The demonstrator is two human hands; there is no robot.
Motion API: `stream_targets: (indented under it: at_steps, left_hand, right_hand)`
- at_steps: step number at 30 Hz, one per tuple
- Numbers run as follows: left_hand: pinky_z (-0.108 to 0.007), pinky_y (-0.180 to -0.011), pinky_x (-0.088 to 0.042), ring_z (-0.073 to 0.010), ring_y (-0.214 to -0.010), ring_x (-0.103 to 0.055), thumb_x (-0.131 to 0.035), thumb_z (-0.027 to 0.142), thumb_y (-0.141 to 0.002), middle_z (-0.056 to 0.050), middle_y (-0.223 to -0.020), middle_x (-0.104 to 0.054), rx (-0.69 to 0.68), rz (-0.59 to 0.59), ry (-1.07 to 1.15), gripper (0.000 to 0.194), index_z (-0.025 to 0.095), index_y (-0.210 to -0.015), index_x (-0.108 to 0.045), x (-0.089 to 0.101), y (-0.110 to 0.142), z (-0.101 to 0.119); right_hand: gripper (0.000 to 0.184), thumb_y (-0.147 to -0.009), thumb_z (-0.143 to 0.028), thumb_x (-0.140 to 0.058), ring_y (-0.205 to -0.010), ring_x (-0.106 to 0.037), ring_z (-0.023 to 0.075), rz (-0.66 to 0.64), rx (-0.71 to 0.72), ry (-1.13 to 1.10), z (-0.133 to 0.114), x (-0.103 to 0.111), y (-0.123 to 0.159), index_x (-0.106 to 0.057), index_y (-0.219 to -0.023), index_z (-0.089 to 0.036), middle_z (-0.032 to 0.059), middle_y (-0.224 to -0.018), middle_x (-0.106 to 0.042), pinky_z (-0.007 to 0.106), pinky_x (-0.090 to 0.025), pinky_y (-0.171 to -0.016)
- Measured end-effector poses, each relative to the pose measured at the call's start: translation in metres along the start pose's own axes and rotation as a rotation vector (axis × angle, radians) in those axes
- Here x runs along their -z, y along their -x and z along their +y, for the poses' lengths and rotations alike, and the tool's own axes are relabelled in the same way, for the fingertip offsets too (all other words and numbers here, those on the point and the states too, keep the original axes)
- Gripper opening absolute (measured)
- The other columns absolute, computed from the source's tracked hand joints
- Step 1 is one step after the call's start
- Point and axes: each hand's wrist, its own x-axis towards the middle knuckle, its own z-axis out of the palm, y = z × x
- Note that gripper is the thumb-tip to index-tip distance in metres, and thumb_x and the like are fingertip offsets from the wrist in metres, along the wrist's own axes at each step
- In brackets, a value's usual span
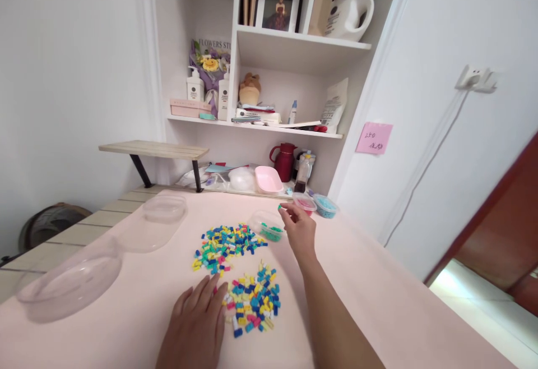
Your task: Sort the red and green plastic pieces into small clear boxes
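Between thumb and fingers, my right hand (300, 229) pinches a small green building brick (279, 207), raised at the right side of a clear tub. That clear tub (256, 222) has green bricks (271, 231) in it. My left hand (195, 318) lies palm down with fingers stretched, its fingertips touching the edge of the loose bricks. Two piles of small mixed bricks are spread on the pink tabletop: a farther pile (231, 243) and a nearer pile (256, 299), in blue, yellow, teal, pink and other colours.
Tubs of red bricks (305, 203) and light blue bricks (325, 206) stand at the back right. Clear empty containers (75, 282) lie on the left. Behind are a pink basin (269, 179), a red jug (283, 161) and a small raised wooden shelf (155, 149).
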Motion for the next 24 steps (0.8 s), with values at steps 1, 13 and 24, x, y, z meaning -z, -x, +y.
stream_targets:
  at_steps: [1,13,24]
  left_hand:
    - [-0.042,-0.096,-0.043,-0.0223,-0.119,-0.058,-0.043,0.028,-0.09,-0.002,-0.131,-0.063,-0.002,0.0,-0.004,0.041,0.031,-0.127,-0.06,0.0,0.0,0.0]
    - [-0.039,-0.093,-0.041,-0.0212,-0.114,-0.061,-0.046,0.027,-0.088,-0.001,-0.127,-0.066,-0.071,0.14,-0.065,0.039,0.03,-0.124,-0.062,-0.006,0.003,-0.002]
    - [-0.038,-0.091,-0.041,-0.0196,-0.111,-0.063,-0.048,0.026,-0.086,0.0,-0.123,-0.068,-0.108,0.246,-0.136,0.036,0.029,-0.117,-0.066,-0.005,0.001,0.0]
  right_hand:
    - [0.036,-0.084,-0.043,-0.056,-0.058,-0.052,0.0141,0.004,0.0,0.032,0.003,0.001,-0.002,-0.069,-0.106,-0.018,0.0036,-0.079,-0.064,0.03,-0.048,-0.062]
    - [0.024,-0.088,-0.033,-0.051,-0.064,-0.06,0.0149,-0.416,0.08,0.176,-0.022,-0.016,0.022,-0.073,-0.094,-0.025,-0.0005,-0.07,-0.068,0.025,-0.043,-0.063]
    - [0.021,-0.082,-0.027,-0.055,-0.09,-0.063,0.0191,-0.705,-0.073,0.688,-0.022,-0.014,0.025,-0.073,-0.09,-0.032,-0.0004,-0.095,-0.073,0.026,-0.037,-0.066]
